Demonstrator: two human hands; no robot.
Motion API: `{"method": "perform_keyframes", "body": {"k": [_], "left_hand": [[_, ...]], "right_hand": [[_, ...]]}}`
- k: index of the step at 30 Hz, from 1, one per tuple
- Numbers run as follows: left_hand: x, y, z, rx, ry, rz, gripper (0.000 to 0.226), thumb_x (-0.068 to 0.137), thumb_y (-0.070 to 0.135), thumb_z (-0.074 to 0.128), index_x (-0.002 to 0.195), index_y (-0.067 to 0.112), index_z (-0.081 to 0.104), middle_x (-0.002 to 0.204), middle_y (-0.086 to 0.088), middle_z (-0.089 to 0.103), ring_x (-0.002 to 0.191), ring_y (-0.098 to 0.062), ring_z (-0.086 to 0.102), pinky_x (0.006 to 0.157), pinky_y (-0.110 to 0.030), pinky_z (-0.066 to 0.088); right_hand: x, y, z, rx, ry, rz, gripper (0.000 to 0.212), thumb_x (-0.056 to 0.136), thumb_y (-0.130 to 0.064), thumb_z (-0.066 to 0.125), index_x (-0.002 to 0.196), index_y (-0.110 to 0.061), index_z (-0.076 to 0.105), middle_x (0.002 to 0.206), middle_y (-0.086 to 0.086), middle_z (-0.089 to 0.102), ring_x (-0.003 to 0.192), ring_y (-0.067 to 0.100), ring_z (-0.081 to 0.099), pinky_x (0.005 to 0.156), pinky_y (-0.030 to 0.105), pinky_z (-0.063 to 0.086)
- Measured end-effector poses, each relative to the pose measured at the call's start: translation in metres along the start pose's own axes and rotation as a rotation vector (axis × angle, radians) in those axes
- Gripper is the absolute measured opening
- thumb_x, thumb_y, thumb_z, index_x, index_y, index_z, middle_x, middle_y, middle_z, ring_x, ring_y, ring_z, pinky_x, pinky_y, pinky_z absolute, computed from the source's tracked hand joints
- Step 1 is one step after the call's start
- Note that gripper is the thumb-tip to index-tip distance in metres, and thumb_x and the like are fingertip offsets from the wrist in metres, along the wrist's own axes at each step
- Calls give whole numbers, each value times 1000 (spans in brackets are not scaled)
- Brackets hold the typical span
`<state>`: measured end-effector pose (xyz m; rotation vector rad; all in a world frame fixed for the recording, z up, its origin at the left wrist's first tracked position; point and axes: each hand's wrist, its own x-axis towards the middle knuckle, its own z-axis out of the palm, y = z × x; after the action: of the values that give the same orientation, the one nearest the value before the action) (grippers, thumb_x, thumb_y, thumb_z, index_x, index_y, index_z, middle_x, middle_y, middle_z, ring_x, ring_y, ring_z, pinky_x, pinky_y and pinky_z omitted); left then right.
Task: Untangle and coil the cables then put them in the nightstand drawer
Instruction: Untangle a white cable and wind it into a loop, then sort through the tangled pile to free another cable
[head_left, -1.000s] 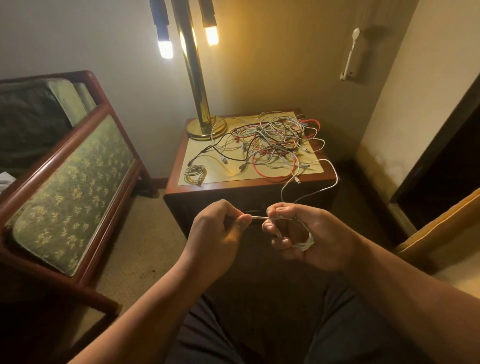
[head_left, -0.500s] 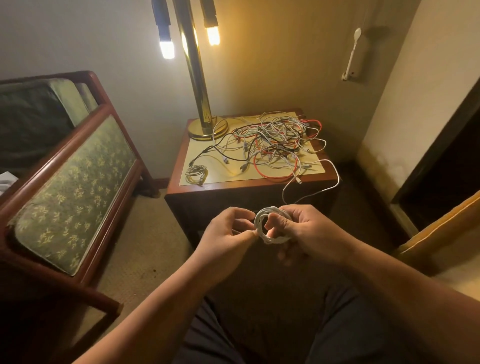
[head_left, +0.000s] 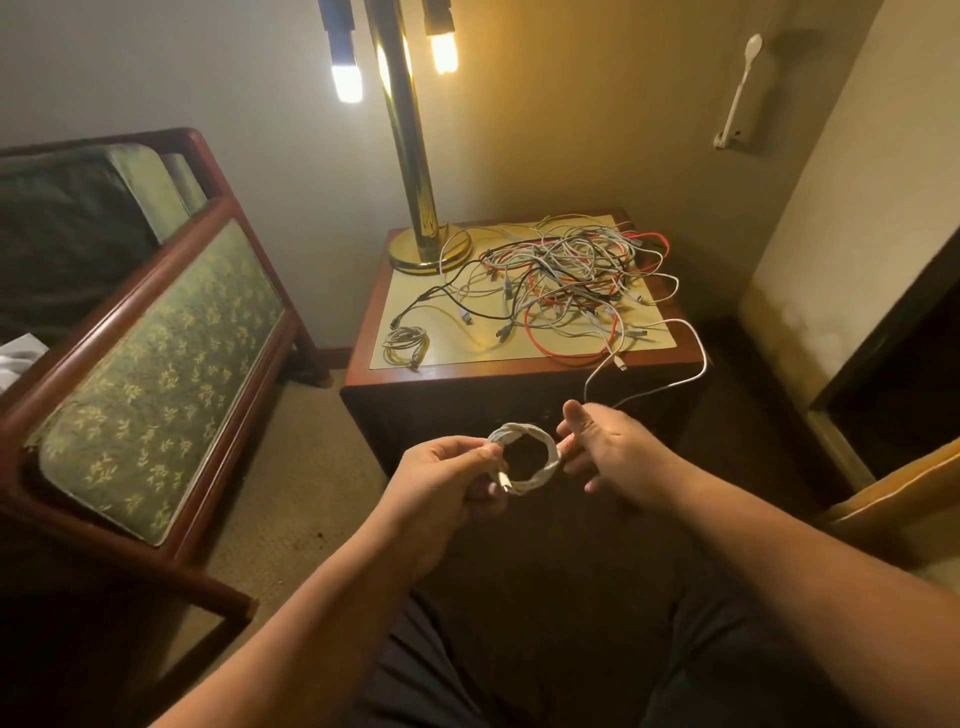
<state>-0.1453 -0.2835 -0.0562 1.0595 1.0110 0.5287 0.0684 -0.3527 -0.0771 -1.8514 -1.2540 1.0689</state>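
A white cable, wound into a small coil, hangs in front of the nightstand. My left hand grips the coil's left side, with a plug end showing by its fingers. At the coil's right side my right hand pinches it, thumb raised. The cable's loose tail loops up over the nightstand's front right edge. On the top lies a tangle of white, black, grey and red cables, and one small coiled cable sits at the front left corner. The nightstand's front is too dark to make out a drawer.
A brass lamp base stands at the nightstand's back left, its lit bulbs overhead. A wooden bench with green patterned cushions runs along the left. A wall and a dark doorway close the right side. My dark-trousered legs fill the foreground.
The stretch of cable between my hands has been wound into a round coil. The coil has passed from my right hand's fingers into my left hand's grip.
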Motion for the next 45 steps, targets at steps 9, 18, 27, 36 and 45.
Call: {"method": "perform_keyframes", "body": {"k": [9, 18, 27, 36, 45], "left_hand": [[72, 34, -48, -76, 261, -17, 9, 95, 7, 66, 96, 3, 74, 84, -14, 68, 60, -15, 64, 69, -36, 59], [177, 85, -101, 38, 459, -12, 10, 90, -4, 63, 93, -1, 72, 85, -15, 70, 62, -17, 66, 58, -29, 57], [305, 136, -129, 175, 633, -14, 9, 87, 9, 74, 90, 1, 71, 90, -16, 75, 79, -29, 74, 68, -37, 62], [353, 144, -129, 763, 707, -38, 24, 95, 30, 68, 103, 8, 73, 90, -8, 73, 73, -22, 69, 52, -27, 50], [345, 161, -78, 1458, 112, 284, 75, 81, 14, 70, 146, 40, 45, 144, 5, 48, 134, -24, 35, 112, -50, 36]], "right_hand": [[153, 33, -21, -749, 260, -131, 70, 98, -63, 40, 156, -25, 26, 167, 6, 17, 153, 29, 16, 124, 49, 19], [215, 37, -15, -913, 322, -39, 77, 95, -72, 18, 160, -31, 11, 170, 4, 6, 156, 28, 7, 125, 50, 9], [223, 40, -13, -953, 335, -32, 80, 91, -73, 6, 160, -33, 7, 170, 3, 4, 156, 26, 5, 123, 49, 9], [219, 33, -13, -916, 314, -26, 82, 88, -73, 11, 160, -34, 10, 170, 3, 5, 156, 26, 5, 123, 49, 4], [218, 31, -12, -909, 319, -1, 80, 88, -71, 22, 157, -31, 30, 168, 8, 19, 154, 31, 20, 120, 51, 5]]}}
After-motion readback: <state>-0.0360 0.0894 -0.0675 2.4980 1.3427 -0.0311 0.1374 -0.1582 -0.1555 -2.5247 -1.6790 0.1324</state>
